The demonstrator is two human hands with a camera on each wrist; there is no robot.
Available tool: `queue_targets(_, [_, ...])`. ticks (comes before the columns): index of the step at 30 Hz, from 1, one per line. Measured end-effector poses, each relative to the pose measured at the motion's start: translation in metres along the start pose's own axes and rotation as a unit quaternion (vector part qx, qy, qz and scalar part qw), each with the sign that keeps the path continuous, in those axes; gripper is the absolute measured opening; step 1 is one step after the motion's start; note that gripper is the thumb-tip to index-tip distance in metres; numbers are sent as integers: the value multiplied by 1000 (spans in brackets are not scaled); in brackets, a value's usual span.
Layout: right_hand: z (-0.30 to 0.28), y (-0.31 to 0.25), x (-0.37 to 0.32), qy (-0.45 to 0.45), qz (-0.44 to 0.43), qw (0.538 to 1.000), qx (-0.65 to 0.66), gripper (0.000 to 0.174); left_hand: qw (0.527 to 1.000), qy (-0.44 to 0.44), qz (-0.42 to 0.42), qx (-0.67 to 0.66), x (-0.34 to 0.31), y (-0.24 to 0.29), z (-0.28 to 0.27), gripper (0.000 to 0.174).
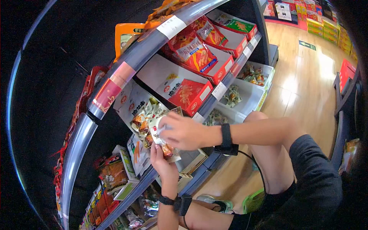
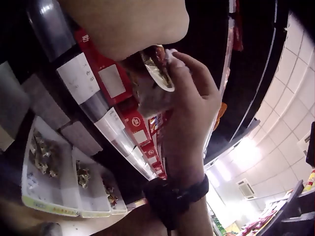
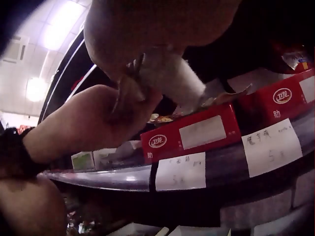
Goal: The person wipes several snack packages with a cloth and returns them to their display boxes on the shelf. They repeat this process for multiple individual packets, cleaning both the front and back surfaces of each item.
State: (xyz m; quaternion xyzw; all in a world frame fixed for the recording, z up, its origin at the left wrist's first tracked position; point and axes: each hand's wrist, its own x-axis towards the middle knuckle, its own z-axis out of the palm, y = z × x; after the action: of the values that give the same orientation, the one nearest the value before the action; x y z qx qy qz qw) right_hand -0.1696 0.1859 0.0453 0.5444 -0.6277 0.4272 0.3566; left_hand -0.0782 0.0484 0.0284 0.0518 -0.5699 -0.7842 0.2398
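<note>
My left hand [image 1: 165, 166] grips a shiny snack packet [image 1: 168, 151] with brown contents, its thumb on the near side. My right hand [image 1: 188, 132] is over the packet, fingers curled round a crumpled white cloth or tissue [image 3: 179, 83]. A bit of that white cloth [image 2: 171, 55] shows at the fingertips of my right hand [image 2: 189, 93] in the left wrist view. The packet's silvery edge [image 2: 160, 73] faces the camera there. More packets [image 1: 143, 119] of this kind lie in the open box just behind my hands. My left hand [image 3: 88, 120] partly hides the packet in the right wrist view.
Red snack boxes [image 1: 191, 92] with price labels line the sloped shelf. White bins [image 1: 249, 86] of wrapped items stand below them. A curved clear rail [image 1: 126, 69] runs along the upper shelf. My knee [image 1: 257, 117] is near the lower bins. Packaged goods [image 1: 111, 176] fill the lower left.
</note>
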Motion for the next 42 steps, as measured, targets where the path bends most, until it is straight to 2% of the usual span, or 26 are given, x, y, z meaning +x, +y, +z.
queue_targets(1, [-5,3,3,30,7,999,-14,18,1000,6,-9,6,5,-6,-5,33])
queue_targets(4, [-14,0,9,127,65,989,41,23,999,-7,37,26,-7,5,13,38])
queue_targets(5, [-16,-2,9,124,75,988,51,30,999,10,35,9,-4,2,10,40])
queue_targets(8, [-14,-17,0,101,112,984,98,32,999,2,30,-22,-6,9,9,41])
queue_targets(9, [-11,-18,-5,73,89,989,90,35,999,-18,13,-27,-3,7,3,44])
queue_targets(11, [-8,-31,-13,15,79,991,107,34,999,-20,38,31,-5,2,6,45])
queue_targets(12, [-7,-36,-16,-13,74,991,115,34,999,-31,0,-10,-4,-6,-2,48])
queue_targets(13, [-2,-34,-19,-19,34,992,121,34,997,-39,-38,-50,-4,-13,-8,51])
queue_targets(16, [4,-35,-23,-21,3,994,105,32,973,-214,-43,-77,-8,-24,-7,53])
queue_targets(17, [5,-35,-23,-17,0,995,97,32,979,-186,-59,-64,-10,-25,-1,54])
queue_targets(20, [3,-34,-22,-18,-2,997,80,31,960,-229,-125,-99,-10,-10,2,56])
queue_targets(23, [1,-33,-20,-21,-3,997,72,32,970,-121,-177,-115,-15,-12,-14,59])
queue_targets(25, [1,-24,-17,2,-27,998,57,34,961,-133,-196,-145,-18,-1,-4,55])
queue_targets(26, [3,-22,-17,-1,1,998,55,33,955,-138,-206,-161,-21,6,2,53])
queue_targets(28, [4,-17,-16,-9,56,997,51,33,961,-167,-191,-109,-23,5,3,55])
queue_targets(31, [5,-17,-15,0,56,997,50,32,964,-183,-179,-76,-19,-2,1,52])
queue_targets(35, [13,-21,-18,4,64,996,56,30,966,-102,-165,-171,-17,-3,9,54])
queue_targets(37, [12,-33,-21,-17,41,998,47,30,964,-85,-147,-204,-13,-5,5,56])
queue_targets(39, [16,-40,-24,-29,7,999,37,31,969,-116,-112,-189,-7,-3,1,59])
queue_targets(41, [13,-42,-30,-76,-72,994,30,31,980,-124,-47,-148,-4,4,3,62])
queue_targets(42, [12,-43,-32,-100,-110,988,27,31,977,-139,-52,-151,-1,6,-3,60])
